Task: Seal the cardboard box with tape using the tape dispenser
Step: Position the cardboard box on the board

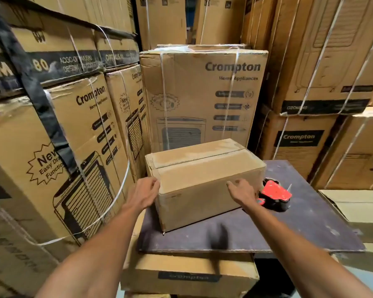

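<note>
A plain cardboard box (202,175) sits on a dark board (289,229), its top flaps folded down with a seam running along the middle. My left hand (143,193) rests at the box's near left corner, fingers apart, holding nothing. Over at the near right edge of the box top is my right hand (241,193), fingers spread. A red and black tape dispenser (276,196) lies on the board just right of the box, behind my right wrist, untouched.
Tall stacks of strapped Crompton cartons (202,93) wall in the left, back and right. The board rests on a carton (187,274) below. Another carton (357,209) stands at the right.
</note>
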